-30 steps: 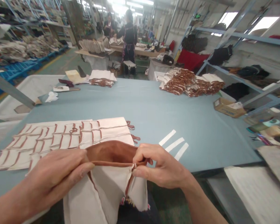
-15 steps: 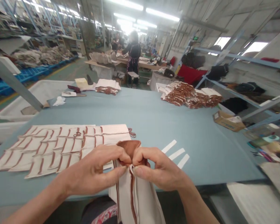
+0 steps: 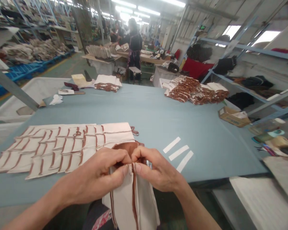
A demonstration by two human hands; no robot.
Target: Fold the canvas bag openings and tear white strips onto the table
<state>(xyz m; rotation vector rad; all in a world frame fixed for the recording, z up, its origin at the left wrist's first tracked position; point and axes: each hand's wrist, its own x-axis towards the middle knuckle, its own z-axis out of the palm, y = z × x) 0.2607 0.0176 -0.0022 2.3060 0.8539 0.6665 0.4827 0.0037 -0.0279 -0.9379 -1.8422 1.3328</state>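
A cream fabric pouch (image 3: 144, 201) with brown seam edging and a brown lining hangs upright between my hands, over the table's front edge. My left hand (image 3: 103, 174) pinches its top edge just left of the brown seam. Close beside it, my right hand (image 3: 156, 169) pinches the same edge right of the seam; the fingertips nearly meet. Part of the brown lining shows behind my fingers. Left of my hands, overlapping rows of cream pieces with brown edging (image 3: 55, 143) lie flat. Three white strips (image 3: 179, 152) rest to the right.
The blue-grey table (image 3: 144, 108) carries a heap of brown-and-cream pieces (image 3: 192, 89) at the back right and a smaller stack (image 3: 108, 83) at the back left. A cardboard box (image 3: 234, 116) sits by the right edge. Beyond the table stands a person (image 3: 134, 44).
My hands and the pouch have moved slightly left while the view shifted a little. Both hands keep pinching the top edge, and the pouch's seam now hangs straighter.
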